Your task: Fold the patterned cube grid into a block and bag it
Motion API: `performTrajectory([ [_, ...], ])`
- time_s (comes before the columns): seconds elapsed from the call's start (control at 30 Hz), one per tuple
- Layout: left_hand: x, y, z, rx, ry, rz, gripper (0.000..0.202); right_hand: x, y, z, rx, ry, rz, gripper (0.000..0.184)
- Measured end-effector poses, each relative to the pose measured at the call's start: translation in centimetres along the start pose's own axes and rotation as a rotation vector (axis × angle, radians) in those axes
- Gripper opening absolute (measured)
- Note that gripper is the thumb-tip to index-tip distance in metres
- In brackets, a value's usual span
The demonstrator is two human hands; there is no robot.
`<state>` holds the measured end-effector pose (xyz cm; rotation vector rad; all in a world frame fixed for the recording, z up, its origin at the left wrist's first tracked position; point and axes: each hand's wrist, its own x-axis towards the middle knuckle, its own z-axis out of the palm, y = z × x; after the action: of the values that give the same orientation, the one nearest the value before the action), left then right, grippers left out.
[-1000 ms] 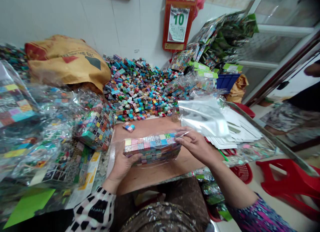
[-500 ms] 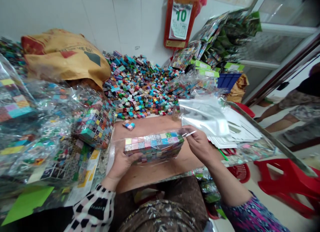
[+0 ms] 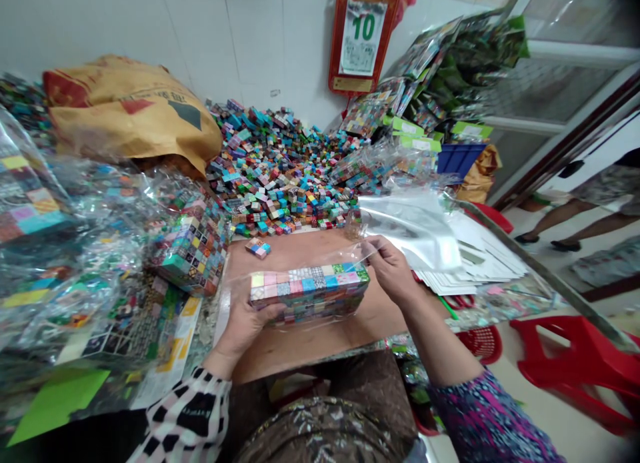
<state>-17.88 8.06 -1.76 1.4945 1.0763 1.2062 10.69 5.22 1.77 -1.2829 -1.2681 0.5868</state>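
Note:
A long block of small patterned cubes (image 3: 310,293) lies inside a clear plastic bag over the brown board (image 3: 280,353). My left hand (image 3: 245,326) is closed round the block's left end through the plastic, thumb along its front. At the other end, my right hand (image 3: 385,266) pinches the upper right edge of the clear bag (image 3: 345,253) and holds it above the block. A small separate cluster of cubes (image 3: 258,248) rests on the board behind the block.
A heap of small cubes (image 3: 285,170) lies against the wall. Bagged cube blocks (image 3: 190,250) stand at the left, below a yellow sack (image 3: 135,116). Flat clear bags (image 3: 410,230) and white cards (image 3: 480,256) lie at the right. A red stool (image 3: 575,356) and a person's legs (image 3: 585,213) are beyond.
My right hand has moved slightly up and to the left, raising the bag's edge over the block. My left hand stays in place. The person at the right has shifted.

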Motion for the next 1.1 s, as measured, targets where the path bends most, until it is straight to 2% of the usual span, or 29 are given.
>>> performTrajectory([
  [0.13, 0.0, 0.1, 0.1, -0.01, -0.008, -0.002, 0.045, -0.4, 0.0, -0.7, 0.128, -0.065, 0.063, 0.034],
  [0.3, 0.0, 0.5, 0.3, -0.018, -0.015, -0.019, 0.039, -0.6, -0.3, -0.6, 0.006, -0.014, -0.03, 0.03],
  [0.5, 0.0, 0.9, 0.3, 0.004, 0.004, 0.01, 0.04, -2.5, -1.0, 0.1, -0.116, 0.283, -0.1, 0.018],
  [0.6, 0.0, 0.7, 0.5, -0.028, 0.009, 0.014, 0.039, -3.8, -1.7, 0.3, -0.263, 0.237, -0.188, 0.017],
  [0.7, 0.0, 0.6, 0.5, -0.039, -0.005, -0.004, 0.04, -4.2, -2.2, 0.7, -0.333, 0.217, -0.164, 0.022],
  [0.8, 0.0, 0.8, 0.5, -0.021, -0.014, -0.001, 0.039, -4.1, -2.2, 1.0, -0.311, 0.242, -0.094, 0.023],
  [0.93, -0.1, 0.8, 0.4, 0.003, -0.01, 0.0, 0.041, -4.0, -2.2, 1.1, -0.216, 0.196, -0.02, 0.019],
  [1.1, 0.0, 0.2, 0.3, -0.002, -0.003, -0.017, 0.045, -4.1, -1.6, 1.3, -0.167, 0.191, 0.012, 0.021],
])
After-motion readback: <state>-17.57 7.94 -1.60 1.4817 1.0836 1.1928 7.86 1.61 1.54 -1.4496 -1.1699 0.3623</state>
